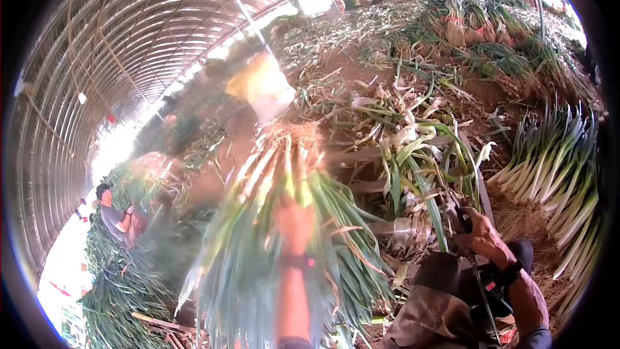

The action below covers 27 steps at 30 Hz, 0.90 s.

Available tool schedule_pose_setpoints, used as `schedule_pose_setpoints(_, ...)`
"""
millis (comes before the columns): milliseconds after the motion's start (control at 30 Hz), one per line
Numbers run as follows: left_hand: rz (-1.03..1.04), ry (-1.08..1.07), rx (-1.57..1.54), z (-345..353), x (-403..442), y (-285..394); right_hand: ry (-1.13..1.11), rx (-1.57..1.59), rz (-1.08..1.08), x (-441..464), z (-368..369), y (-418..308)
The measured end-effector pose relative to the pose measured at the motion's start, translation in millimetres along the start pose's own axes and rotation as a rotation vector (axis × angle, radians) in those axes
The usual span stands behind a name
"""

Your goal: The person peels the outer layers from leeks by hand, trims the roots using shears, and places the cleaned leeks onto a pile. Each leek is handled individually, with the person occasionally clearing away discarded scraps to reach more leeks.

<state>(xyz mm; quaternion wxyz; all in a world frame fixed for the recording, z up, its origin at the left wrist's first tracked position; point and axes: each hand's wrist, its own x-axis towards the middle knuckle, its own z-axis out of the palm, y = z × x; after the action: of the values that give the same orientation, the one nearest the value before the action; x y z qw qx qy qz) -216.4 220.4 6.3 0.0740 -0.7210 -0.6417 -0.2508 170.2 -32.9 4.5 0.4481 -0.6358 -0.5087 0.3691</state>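
Note:
A large bunch of long green onions (349,220) spreads in front of me, roots away from me and green leaves toward me. My left hand (294,216) reaches over the white-green stalks; glare and motion smear its fingers, so its grip cannot be made out. At the right, my right hand (481,236) is closed around a dark hand tool (458,214) with a thin hose or cord (483,294) below it; the tool's exact kind is unclear. Near its tip hang stripped onion leaves (413,161).
Trimmed white-stemmed onions (549,168) lie in a row at the right. Untrimmed bunches (478,26) stand at the back. A co-worker (116,216) sits among leaves at the left. A pole (239,3) rises ahead, with a blurred yellow-white object (261,84) by its lower end.

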Motion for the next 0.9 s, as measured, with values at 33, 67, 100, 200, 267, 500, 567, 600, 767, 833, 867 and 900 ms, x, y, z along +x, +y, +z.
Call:
schedule_pose_setpoints(33,-0.023,-0.032,0.049,10,15,-6,-0.028,-0.011,-0.007,5,-1,-6)
schedule_pose_setpoints(67,-0.045,-0.064,0.098,20,30,-11,-0.057,-0.023,-0.014,10,-3,-13)
schedule_pose_setpoints(100,-0.065,-0.094,0.147,27,43,-15,-0.053,-0.010,-0.081,17,-2,-10)
schedule_pose_setpoints(200,-0.180,-0.233,0.251,53,68,-21,-0.104,0.045,-0.007,25,-6,-26)
schedule_pose_setpoints(267,-0.224,-0.347,0.253,63,80,-21,-0.138,0.082,0.102,32,-9,-36)
schedule_pose_setpoints(500,-0.223,-0.347,0.373,92,103,-8,-0.134,0.038,0.125,63,-9,-31)
schedule_pose_setpoints(567,-0.196,-0.304,0.379,99,106,-10,-0.138,0.016,0.112,65,-9,-33)
schedule_pose_setpoints(600,-0.194,-0.303,0.375,98,108,-9,-0.141,0.005,0.105,66,-9,-34)
schedule_pose_setpoints(767,-0.143,-0.385,0.313,73,123,-13,-0.121,-0.155,-0.052,59,-11,-19)
schedule_pose_setpoints(833,-0.127,-0.377,0.297,70,126,-19,-0.139,-0.152,-0.052,56,-15,-23)
schedule_pose_setpoints(867,-0.111,-0.372,0.255,69,124,-21,-0.148,-0.151,-0.052,54,-17,-25)
schedule_pose_setpoints(900,-0.096,-0.367,0.213,62,121,-16,-0.147,-0.156,-0.065,53,-19,-26)
